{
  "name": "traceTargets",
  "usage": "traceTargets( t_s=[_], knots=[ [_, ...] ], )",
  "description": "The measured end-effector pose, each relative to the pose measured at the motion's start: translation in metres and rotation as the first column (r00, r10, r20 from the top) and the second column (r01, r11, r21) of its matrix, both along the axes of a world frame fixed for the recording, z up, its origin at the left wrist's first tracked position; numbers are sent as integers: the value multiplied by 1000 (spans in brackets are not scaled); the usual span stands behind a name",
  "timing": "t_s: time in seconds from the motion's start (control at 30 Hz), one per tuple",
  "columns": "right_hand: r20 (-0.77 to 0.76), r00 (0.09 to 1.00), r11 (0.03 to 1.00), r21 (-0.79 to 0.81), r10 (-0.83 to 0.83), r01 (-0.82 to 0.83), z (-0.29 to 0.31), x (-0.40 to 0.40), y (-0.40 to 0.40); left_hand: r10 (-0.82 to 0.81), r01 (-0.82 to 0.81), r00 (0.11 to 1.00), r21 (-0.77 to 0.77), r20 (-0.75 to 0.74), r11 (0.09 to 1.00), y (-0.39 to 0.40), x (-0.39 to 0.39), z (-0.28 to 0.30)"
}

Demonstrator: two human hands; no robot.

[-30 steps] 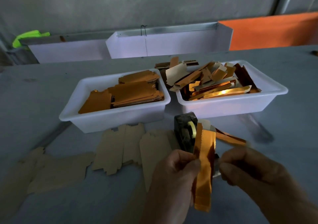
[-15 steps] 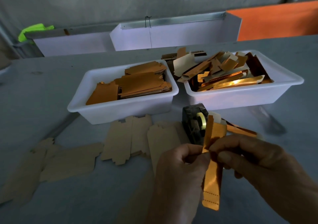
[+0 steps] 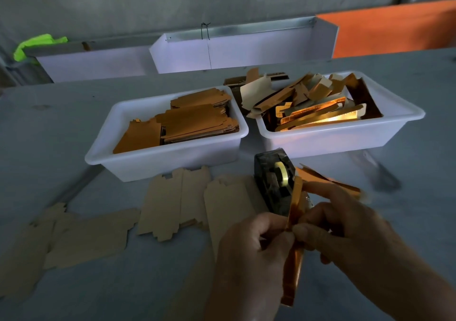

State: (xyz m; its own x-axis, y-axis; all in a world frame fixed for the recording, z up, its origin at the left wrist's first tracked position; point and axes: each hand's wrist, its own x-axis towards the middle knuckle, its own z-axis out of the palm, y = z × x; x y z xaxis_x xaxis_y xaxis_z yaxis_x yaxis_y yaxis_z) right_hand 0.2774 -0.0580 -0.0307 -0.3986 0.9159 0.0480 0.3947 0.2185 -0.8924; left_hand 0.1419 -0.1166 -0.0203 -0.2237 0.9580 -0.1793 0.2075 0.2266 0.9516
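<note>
Narrow gold foil-card strip (image 3: 293, 271) pinched between curled fingers of left hand (image 3: 249, 254) and right hand (image 3: 350, 234) above grey tabletop (image 3: 49, 135); white plastic bin (image 3: 172, 160) noted at eleven o'clock.

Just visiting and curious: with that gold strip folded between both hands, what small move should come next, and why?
Probably the right hand lets go and reaches for tape from the tape dispenser just behind. Both hands pinch the gold strip, folded narrow and upright. No tape shows on it, and the left hand could hold it in its grip alone.
</note>
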Motion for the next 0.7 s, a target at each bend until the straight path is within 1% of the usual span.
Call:
traceTargets(
  t_s=[0.1,0.2,0.27,0.4,0.57,0.7],
  knots=[
    [87,996,999,38,-23,20,-2,0,0,-47,47,999,-23,-14,999,1,-2,-2],
    [147,989,997,79,-32,21,0,-1,-1,-39,46,995,-76,90,996,2,-3,-3],
    [187,982,996,91,-37,20,2,-2,-2,-21,28,993,-62,112,998,3,-4,-6],
    [244,969,996,83,-35,15,4,-2,-2,44,-44,998,-4,47,999,6,-3,-13],
    [316,948,997,55,26,-46,7,-2,4,107,-105,993,-45,49,993,5,0,-17],
    [417,908,997,50,39,-66,15,-5,3,178,-179,983,-26,-37,983,2,7,-21]
  ],
)
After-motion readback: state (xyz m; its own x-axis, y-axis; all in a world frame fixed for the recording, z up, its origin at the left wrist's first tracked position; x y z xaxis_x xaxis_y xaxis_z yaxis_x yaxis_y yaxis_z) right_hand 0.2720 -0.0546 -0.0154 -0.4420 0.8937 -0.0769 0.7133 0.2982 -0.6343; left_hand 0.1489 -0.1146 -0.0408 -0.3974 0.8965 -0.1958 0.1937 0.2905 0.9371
